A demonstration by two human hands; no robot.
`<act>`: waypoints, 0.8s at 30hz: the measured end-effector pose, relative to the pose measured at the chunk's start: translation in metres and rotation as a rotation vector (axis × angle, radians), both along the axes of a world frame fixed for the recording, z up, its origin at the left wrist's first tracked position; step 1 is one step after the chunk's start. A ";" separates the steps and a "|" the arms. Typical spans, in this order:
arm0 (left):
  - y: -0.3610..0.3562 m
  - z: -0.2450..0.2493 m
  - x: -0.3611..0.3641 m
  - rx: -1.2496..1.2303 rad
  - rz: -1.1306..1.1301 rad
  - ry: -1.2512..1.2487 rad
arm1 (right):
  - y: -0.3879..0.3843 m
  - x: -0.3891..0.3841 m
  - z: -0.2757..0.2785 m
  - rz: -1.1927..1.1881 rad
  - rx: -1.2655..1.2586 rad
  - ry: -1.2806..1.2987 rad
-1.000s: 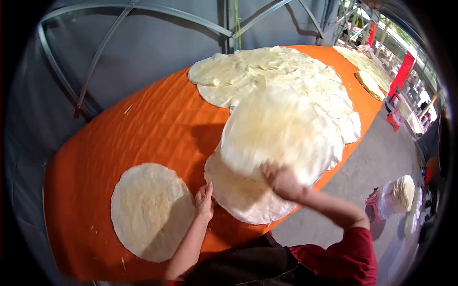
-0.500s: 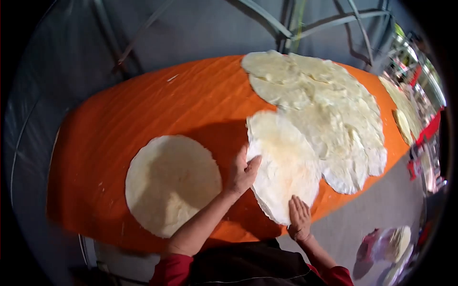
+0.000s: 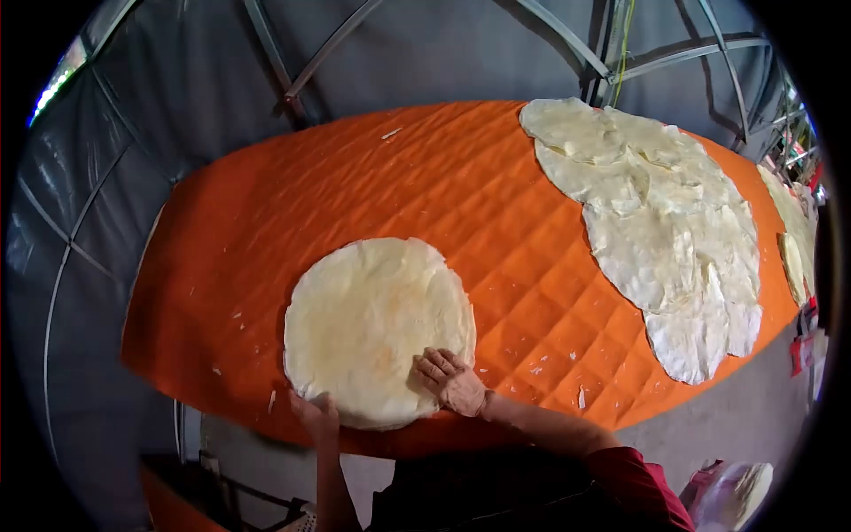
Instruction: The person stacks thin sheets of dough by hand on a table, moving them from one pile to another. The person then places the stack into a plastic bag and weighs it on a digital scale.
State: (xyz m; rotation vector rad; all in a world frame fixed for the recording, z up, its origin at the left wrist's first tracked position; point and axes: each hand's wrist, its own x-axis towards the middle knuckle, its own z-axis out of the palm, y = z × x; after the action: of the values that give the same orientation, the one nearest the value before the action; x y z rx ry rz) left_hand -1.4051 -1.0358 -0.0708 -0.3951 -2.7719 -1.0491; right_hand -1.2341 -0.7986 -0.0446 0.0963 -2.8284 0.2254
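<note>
A round, pale flatbread [image 3: 372,310] lies near the front edge of the orange quilted table cover, with layered edges showing at its right and bottom. My right hand [image 3: 450,381] rests palm down on its lower right part, fingers stretched out. At its lower left rim is my left hand [image 3: 316,417], thumb and fingers apart and touching the edge. Whether any fingertips reach under the rim cannot be seen.
Many overlapping flatbreads [image 3: 665,222] cover the right side of the orange table cover [image 3: 532,301]. More flatbread [image 3: 792,230] lies at the far right end. Metal frame bars [image 3: 337,44] and a grey tarp wall [image 3: 443,53] stand behind. A plastic bag [image 3: 731,496] is at lower right.
The flatbread held between both hands has moved left and now lies over the round one there. My left hand has let go of its side; my right hand has come onto its top.
</note>
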 end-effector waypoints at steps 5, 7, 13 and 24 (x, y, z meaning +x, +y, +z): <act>-0.005 -0.047 -0.015 0.456 -0.179 0.000 | 0.016 0.020 -0.006 0.152 -0.561 0.053; 0.011 -0.022 -0.003 0.590 -0.315 -0.083 | 0.060 0.049 0.031 0.007 -0.305 -0.027; -0.022 -0.076 -0.062 1.020 0.253 -0.535 | 0.202 0.180 0.016 -0.914 0.427 -0.142; 0.118 0.119 0.140 0.507 -0.593 -0.469 | 0.295 0.261 0.064 -0.716 -0.038 -0.213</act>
State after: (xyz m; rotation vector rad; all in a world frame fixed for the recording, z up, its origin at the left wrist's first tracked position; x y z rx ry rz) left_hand -1.2649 -0.9181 0.0477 -1.0395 -2.6381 -2.1572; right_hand -0.9731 -0.5041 0.0189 -0.9771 -2.8438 0.1271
